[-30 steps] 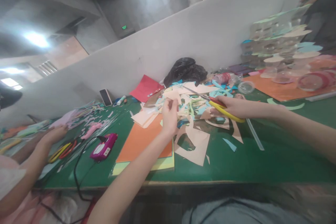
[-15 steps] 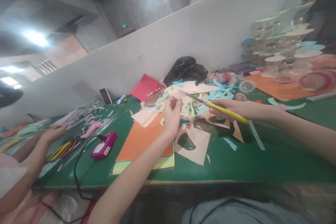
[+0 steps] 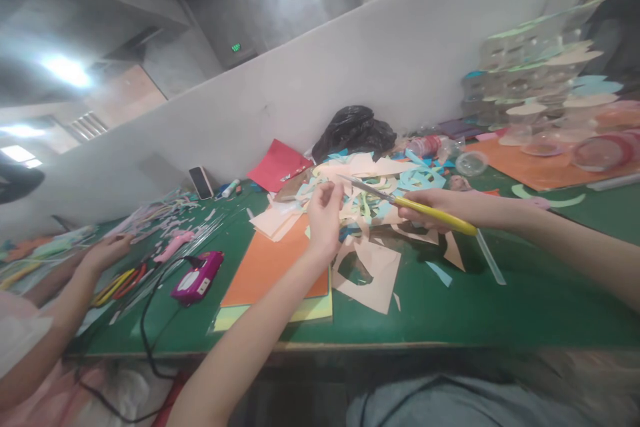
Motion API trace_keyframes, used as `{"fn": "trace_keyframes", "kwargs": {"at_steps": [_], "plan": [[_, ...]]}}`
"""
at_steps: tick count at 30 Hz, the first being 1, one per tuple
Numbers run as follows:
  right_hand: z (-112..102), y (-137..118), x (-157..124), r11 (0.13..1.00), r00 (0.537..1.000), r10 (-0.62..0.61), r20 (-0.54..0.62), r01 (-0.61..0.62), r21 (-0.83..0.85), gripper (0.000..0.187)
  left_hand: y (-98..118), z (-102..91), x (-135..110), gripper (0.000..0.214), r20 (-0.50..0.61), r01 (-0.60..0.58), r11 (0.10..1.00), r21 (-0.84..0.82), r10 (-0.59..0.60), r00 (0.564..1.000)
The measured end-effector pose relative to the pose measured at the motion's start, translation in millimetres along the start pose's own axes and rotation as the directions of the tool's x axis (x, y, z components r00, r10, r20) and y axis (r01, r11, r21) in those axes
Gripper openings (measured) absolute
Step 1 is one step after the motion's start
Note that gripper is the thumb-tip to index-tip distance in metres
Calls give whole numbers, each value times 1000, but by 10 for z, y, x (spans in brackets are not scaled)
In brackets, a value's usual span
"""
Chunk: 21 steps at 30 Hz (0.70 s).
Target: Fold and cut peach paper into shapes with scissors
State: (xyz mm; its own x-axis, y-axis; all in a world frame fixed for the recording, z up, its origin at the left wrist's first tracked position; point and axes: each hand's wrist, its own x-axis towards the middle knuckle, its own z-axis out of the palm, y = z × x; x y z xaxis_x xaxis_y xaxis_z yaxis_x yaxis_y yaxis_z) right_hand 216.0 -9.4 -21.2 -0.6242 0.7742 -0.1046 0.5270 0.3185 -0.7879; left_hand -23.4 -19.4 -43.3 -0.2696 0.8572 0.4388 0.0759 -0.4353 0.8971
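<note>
My right hand [image 3: 425,207] is closed around the yellow handle of a pair of scissors [image 3: 437,215]. The metal blades point left, with their tip close to the fingers of my left hand [image 3: 324,217]. My left hand is raised over the paper, thumb and fingers pinched together. Pale paper shows right behind its fingertips; whether it is gripped there I cannot make out. Beneath both hands spreads a heap of blue, green and peach paper scraps [image 3: 373,197]. A peach sheet with a round hole [image 3: 390,280] lies below, beside an orange sheet [image 3: 275,267] on yellow-green paper.
A co-worker's hand [image 3: 107,250] is at the left among thin strips. Nearer stands a purple power box [image 3: 197,278] with a black cable. A black plastic bag [image 3: 355,133], a red sheet [image 3: 277,167] and a phone [image 3: 201,183] are along the wall. Clear plastic cups [image 3: 525,87] are stacked right.
The scissors' blades look a little more apart from my left hand's fingers, which have shifted slightly left. My right hand keeps its grip on the scissors.
</note>
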Motion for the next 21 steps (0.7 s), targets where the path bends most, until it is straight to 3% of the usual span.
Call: {"fn": "trace_keyframes", "kwargs": {"at_steps": [5,14,18,21], "plan": [[-9,83,12,1000,1000,-7,1,7,-21,53,25,8,-6,23,-16,-18,1000,17,19,1000],[-26,-178,-127,1000,998,-9,62,10,-16,54,11,13,-9,29,-13,-75,997,8,75,997],[-59,-76,-99,1000,998,-10,65,11,-5,52,6,16,-24,30,4,-63,998,32,63,998],[-61,1,-70,995,991,-104,90,104,4,45,15,20,-32,28,24,-56,997,45,55,998]]}}
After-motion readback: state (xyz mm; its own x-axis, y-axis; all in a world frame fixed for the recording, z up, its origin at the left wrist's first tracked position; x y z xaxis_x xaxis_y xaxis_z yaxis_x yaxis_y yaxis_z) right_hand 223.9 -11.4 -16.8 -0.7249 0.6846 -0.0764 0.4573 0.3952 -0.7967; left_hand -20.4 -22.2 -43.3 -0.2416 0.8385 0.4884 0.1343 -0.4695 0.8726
